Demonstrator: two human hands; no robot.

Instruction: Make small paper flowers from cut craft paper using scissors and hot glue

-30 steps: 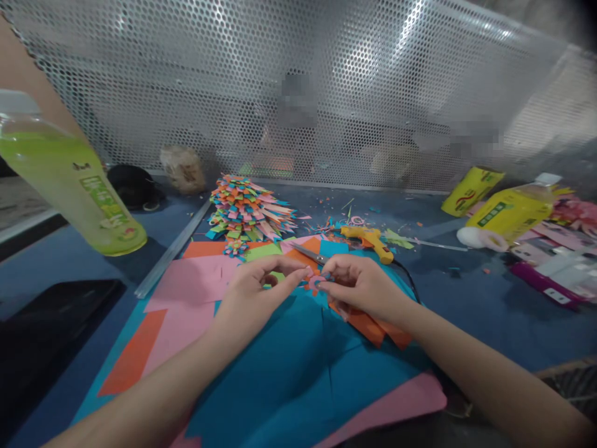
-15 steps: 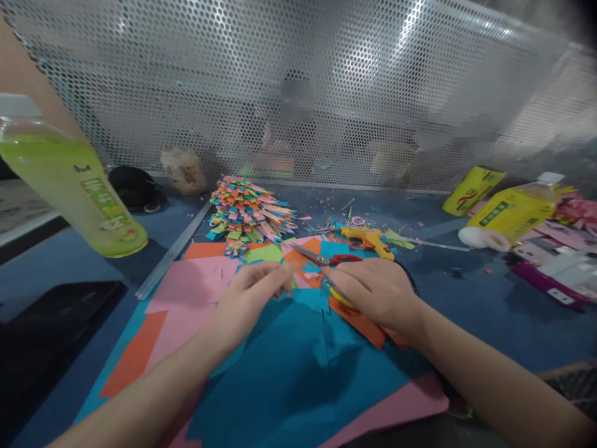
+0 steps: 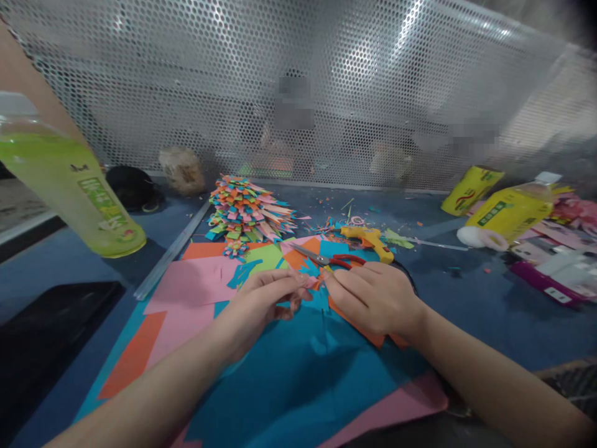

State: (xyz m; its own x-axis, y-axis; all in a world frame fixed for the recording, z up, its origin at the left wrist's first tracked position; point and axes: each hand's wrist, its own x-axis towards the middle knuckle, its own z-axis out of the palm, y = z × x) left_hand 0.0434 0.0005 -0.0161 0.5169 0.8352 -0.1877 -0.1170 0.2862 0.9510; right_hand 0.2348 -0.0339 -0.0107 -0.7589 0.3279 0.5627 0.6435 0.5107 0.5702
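My left hand (image 3: 277, 295) is pinched on a small pink paper piece (image 3: 310, 282) above the blue sheet. Close by on the right, my right hand (image 3: 370, 295) has its fingers closed, their tips near a tiny orange scrap and a bit of yellow; what they grip is too small to make out. Just beyond the fingers lie red-handled scissors (image 3: 321, 259), blades pointing left. Under both hands spreads a large blue paper sheet (image 3: 280, 379), with orange paper strips (image 3: 357, 323) beneath my right hand.
Behind the papers stands a cone of folded coloured paper (image 3: 247, 211), a small paper flower (image 3: 236, 249) before it. A yellow glue gun (image 3: 370, 241) lies among scraps. Bottles (image 3: 69, 186) stand left and right (image 3: 515, 208). A dark tray (image 3: 56, 330) is at left; a perforated metal screen (image 3: 326, 93) closes the back.
My left hand has moved right, toward my right hand, and now pinches the pink paper piece. The right fingertips have shifted slightly, and the yellow loop under them is mostly hidden.
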